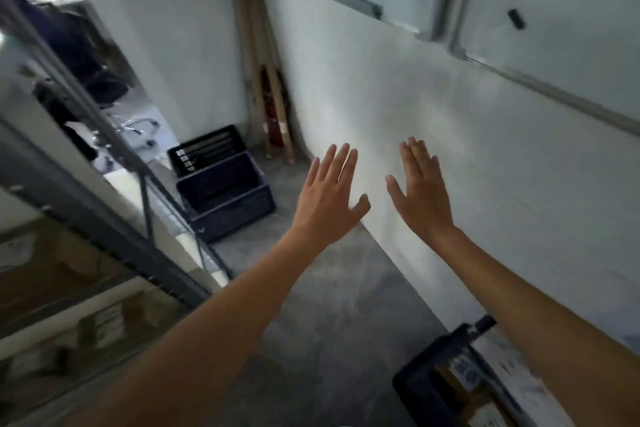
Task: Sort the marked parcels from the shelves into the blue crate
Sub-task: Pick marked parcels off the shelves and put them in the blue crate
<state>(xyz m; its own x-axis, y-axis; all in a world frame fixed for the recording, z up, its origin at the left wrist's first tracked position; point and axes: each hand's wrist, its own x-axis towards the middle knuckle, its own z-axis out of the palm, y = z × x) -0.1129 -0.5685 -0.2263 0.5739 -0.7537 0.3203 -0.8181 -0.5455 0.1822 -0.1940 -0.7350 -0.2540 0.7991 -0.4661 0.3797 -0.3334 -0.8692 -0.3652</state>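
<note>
Grip spread on left hand (329,198), right hand (420,192) (holding nothing); two crates (225,199) ahead.

The grey concrete floor (311,305) ran between a white wall on the right and a metal shelf (104,236) on the left. A dark blue crate (228,201) stood on the floor near the far corner, with a black crate (204,149) touching it just behind. Long wooden poles (273,107) stood on end in the corner, leaning against the wall. Another dark crate (433,378) sat at the lower right beside the wall, with blurred boxes inside. Blurred brown parcels (45,270) lay on the shelf.
</note>
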